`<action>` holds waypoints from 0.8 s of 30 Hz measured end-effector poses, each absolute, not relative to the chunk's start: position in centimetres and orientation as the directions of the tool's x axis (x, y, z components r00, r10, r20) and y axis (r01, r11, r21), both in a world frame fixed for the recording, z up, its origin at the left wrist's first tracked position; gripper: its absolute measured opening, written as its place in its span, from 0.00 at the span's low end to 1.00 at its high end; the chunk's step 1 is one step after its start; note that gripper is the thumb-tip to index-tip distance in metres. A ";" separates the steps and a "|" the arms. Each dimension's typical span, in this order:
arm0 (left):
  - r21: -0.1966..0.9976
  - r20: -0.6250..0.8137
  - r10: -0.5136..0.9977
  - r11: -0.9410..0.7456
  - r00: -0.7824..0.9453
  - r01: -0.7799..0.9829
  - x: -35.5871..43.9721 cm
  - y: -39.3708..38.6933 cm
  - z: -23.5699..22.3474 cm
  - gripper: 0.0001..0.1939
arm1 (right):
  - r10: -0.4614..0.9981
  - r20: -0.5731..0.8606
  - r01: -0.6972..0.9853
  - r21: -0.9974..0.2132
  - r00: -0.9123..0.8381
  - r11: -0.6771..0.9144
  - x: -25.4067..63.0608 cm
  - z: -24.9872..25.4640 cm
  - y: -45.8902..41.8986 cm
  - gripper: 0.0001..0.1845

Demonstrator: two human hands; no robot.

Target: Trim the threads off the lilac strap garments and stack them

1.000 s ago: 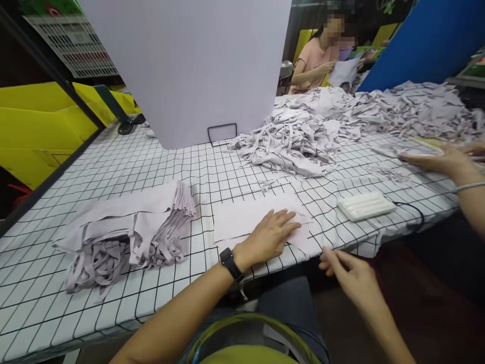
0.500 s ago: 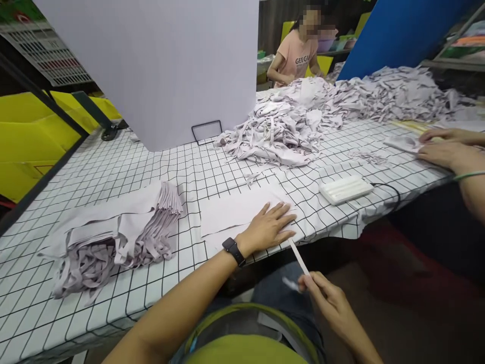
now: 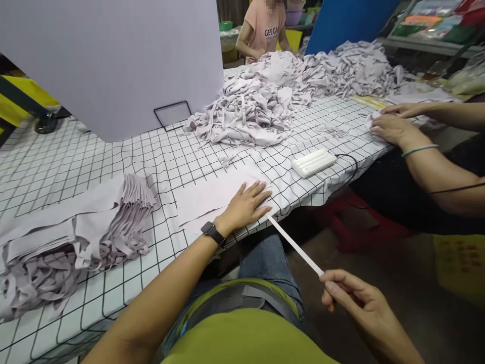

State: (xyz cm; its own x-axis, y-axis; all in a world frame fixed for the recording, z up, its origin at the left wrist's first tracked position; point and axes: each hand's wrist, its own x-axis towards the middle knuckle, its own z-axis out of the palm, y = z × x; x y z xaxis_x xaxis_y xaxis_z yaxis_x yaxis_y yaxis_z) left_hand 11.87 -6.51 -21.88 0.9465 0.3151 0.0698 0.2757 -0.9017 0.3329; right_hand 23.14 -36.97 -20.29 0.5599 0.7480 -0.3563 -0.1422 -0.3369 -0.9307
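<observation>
My left hand (image 3: 248,205) lies flat, fingers spread, on a pale lilac fabric piece (image 3: 204,199) near the table's front edge. From beneath that hand a narrow fabric strip (image 3: 295,245) runs out past the edge, straight and taut. Its far end is pinched between the thumb and fingers of my right hand (image 3: 348,296), low in front of the table. Left of the fabric piece lies a stack of folded fabric pieces (image 3: 94,202), with loose straps bunched at its front.
A large heap of fabric pieces (image 3: 250,111) covers the table's back. A white power strip (image 3: 314,163) with a black cable lies to the right. A co-worker's hands (image 3: 396,126) handle fabric at far right; another person (image 3: 263,30) stands behind the heap. A white panel (image 3: 132,65) rises at back left.
My right hand has moved right and downward, away from the table, and more of the strip now shows. My left hand stays flat on the fabric. The view has shifted to the right.
</observation>
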 end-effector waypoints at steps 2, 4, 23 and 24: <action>0.343 0.081 0.313 -0.900 0.946 0.268 11.9 -6.4 -21.9 0.27 | 0.765 -0.377 -0.301 -0.921 0.522 -0.248 23.6 -19.3 -37.2 0.15; 0.356 0.089 0.307 -0.898 0.947 0.258 11.9 -6.3 -22.1 0.27 | 0.797 -0.378 -0.443 -0.883 0.470 -0.158 24.0 -18.2 -36.8 0.16; 0.140 0.662 0.169 -0.985 0.730 0.101 7.1 -12.9 -17.4 0.06 | 0.917 -0.334 -0.397 -0.889 0.217 -0.229 22.9 -16.6 -24.2 0.24; 0.114 0.681 0.171 -0.985 0.712 0.128 7.1 -12.9 -17.8 0.06 | 0.915 -0.341 -0.414 -0.881 0.215 -0.231 22.7 -16.8 -24.1 0.23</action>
State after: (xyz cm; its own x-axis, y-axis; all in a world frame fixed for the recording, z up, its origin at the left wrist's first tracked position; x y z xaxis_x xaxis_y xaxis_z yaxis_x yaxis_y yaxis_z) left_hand 7.14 -12.91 -17.76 0.7121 0.1714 0.6808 0.1285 -0.9852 0.1137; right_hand 22.72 -24.13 -16.78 0.2152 0.9151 -0.3411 -0.4136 -0.2310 -0.8807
